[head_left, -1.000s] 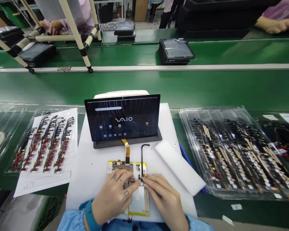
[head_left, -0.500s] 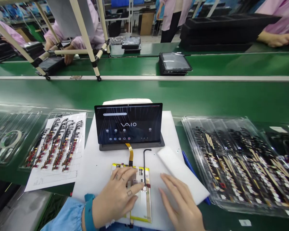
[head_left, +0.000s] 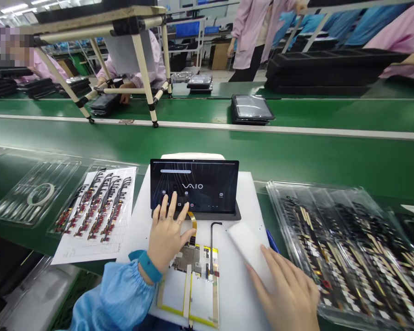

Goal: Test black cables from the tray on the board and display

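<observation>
A lit tablet screen [head_left: 207, 184] showing a VAIO logo leans upright on a dark stand. My left hand [head_left: 167, 236] is spread before its lower left part, with fingertips over the screen; whether they touch it I cannot tell. A gold ribbon cable [head_left: 193, 223] runs down from the screen to an opened assembly with a circuit board [head_left: 188, 258] and a silver, yellow-edged battery [head_left: 202, 294]. A thin black cable [head_left: 211, 246] rises from the board. My right hand [head_left: 288, 289] is closed around a white foam block [head_left: 246, 241], thumb and fingers on either side.
A white foam mat [head_left: 243, 317] lies beneath the work. Clear trays of small cable parts [head_left: 331, 239] stand right; more parts lie on paper [head_left: 89, 248] left, near a tape roll [head_left: 41, 194]. A blue pen [head_left: 272, 241] is beside the mat. Co-workers sit across the green bench.
My left hand has lifted off the circuit board and moved up to the screen. My right hand has moved right onto the foam block, which has shifted slightly left. The camera view has tilted up.
</observation>
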{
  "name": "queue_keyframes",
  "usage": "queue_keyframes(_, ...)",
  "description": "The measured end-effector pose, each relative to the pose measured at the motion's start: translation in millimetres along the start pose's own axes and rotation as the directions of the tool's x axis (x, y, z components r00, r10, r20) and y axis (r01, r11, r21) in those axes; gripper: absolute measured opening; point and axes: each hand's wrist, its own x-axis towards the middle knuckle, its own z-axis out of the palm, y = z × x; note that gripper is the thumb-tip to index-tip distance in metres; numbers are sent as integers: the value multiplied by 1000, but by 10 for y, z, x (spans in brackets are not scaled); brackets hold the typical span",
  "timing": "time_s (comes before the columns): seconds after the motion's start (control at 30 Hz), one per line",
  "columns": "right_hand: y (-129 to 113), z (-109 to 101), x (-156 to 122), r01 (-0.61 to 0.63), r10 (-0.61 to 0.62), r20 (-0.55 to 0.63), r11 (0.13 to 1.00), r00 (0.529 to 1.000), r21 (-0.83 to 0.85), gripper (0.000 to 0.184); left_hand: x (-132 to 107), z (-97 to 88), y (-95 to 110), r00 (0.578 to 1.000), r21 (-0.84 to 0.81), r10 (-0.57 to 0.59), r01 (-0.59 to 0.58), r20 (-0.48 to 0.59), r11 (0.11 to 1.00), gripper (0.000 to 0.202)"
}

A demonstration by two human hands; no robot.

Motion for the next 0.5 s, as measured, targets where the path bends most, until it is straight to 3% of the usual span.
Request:
queue_keyframes(0.1, 25, -24, -37, 44, -45, 3, 995, 999, 92, 53, -36, -67, -6, 1000, -116, 17, -17, -4, 993, 49)
queue_keyframes(0.2, 19, -75, -52, 129, -146, 57, 963, 988, 237, 56, -137, -173, -2, 982, -323, 181, -186, -45, 928, 51)
queue_keyframes(0.33, -60, -158, 9, 269, -330, 115, 890, 937, 368, 56, -305, -232, 34, 918, -508, 390, -371, -74, 777, 56)
queue_keyframes(0.4, -106, -177, 46, 337, -405, 101, 854, 909, 398, 55, -376, -215, 47, 897, -537, 439, -396, -51, 745, 57)
queue_keyframes(0.5, -155, -204, 122, 407, -488, 101, 810, 867, 422, 52, -449, -170, 35, 898, -581, 439, -357, 2, 732, 53)
